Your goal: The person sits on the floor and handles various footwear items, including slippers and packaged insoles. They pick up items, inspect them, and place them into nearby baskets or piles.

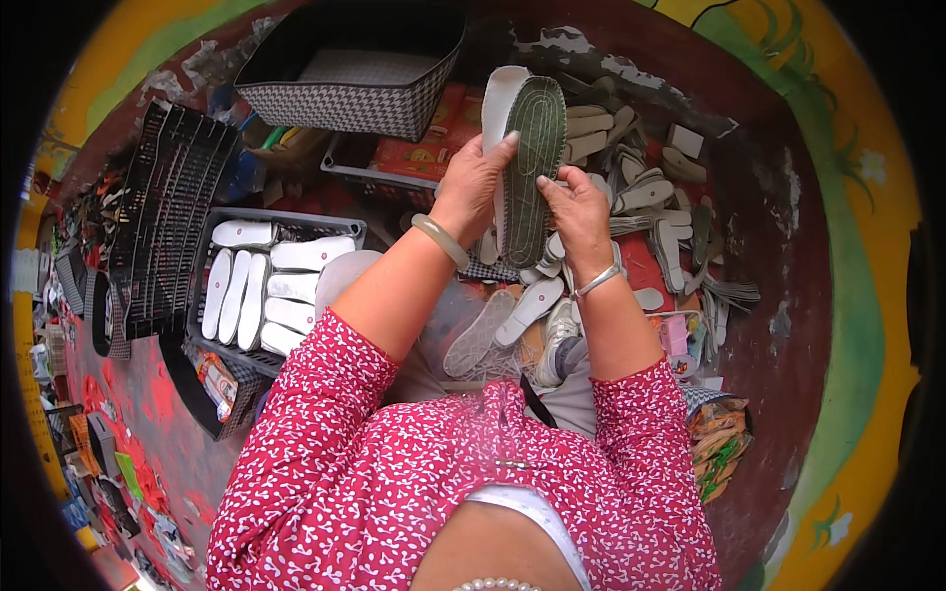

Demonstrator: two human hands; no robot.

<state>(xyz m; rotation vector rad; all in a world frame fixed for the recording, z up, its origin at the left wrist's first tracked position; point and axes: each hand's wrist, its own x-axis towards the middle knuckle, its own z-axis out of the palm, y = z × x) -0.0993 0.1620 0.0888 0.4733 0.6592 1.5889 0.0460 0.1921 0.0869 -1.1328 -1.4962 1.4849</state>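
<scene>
Upright in front of me I hold a dark green insole (534, 148) with pale stitch lines running round it. Behind it, partly covered, is a white insole (500, 98). My left hand (468, 185) is closed on the left edge of the pair, its thumb across the front. At the right edge, the thumb and fingers of my right hand (579, 212) pinch the green insole. Below my hands, a clear-looking sole shape (478, 333) and another white insole (532, 307) lie near my lap, among pale thread-like scraps.
To my left stands a black crate (360, 229) packed with white insoles. A checked basket (345, 106) sits at the far side. Loose insoles (631, 163) are heaped at the right, against the wall. Black slatted crates (163, 217) stand at far left.
</scene>
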